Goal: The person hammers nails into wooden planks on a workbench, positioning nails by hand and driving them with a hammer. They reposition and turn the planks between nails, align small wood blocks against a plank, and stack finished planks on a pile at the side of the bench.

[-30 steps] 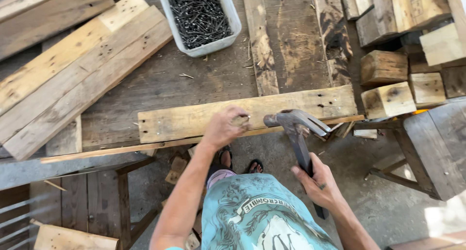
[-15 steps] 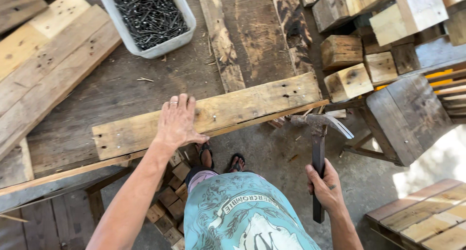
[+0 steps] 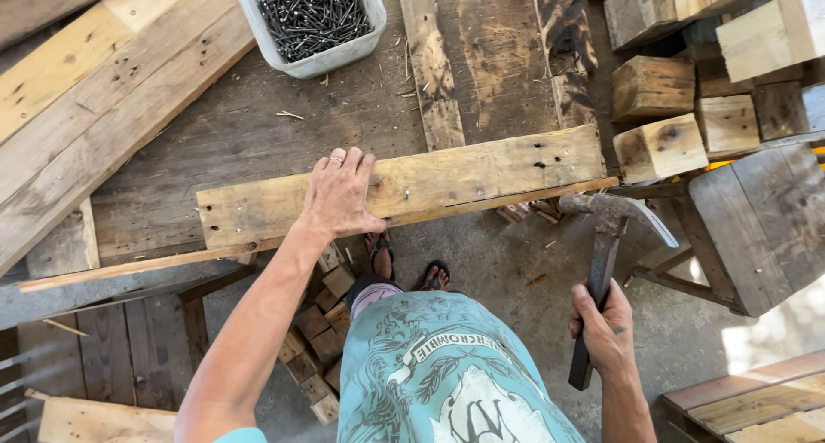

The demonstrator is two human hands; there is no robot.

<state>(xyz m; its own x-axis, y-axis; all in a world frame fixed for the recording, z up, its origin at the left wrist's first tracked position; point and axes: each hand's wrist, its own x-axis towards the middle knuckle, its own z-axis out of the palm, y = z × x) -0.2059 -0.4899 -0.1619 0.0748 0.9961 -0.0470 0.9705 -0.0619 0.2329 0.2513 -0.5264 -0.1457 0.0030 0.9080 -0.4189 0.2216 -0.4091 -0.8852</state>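
My left hand [image 3: 339,195] lies flat, fingers spread, on a pale wooden plank [image 3: 481,172] that rests along the near edge of a worn wooden worktable [image 3: 258,134]. A ring shows on one finger. My right hand [image 3: 606,327] grips the dark handle of a claw hammer [image 3: 606,224], held low to the right, its head just below the plank's right end. A thin wooden strip [image 3: 129,267] sticks out under the plank toward the left.
A grey plastic tub of dark nails [image 3: 309,18] stands at the table's far side. Long boards [image 3: 94,91] lie at the left. Wooden blocks [image 3: 657,146] are stacked at the right, beside a wooden stool [image 3: 748,228]. Small blocks [image 3: 314,340] are piled on the concrete floor by my feet.
My left hand went from pinching at the plank's edge to lying flat on it. The hammer came down off the plank and now hangs lower at the right.
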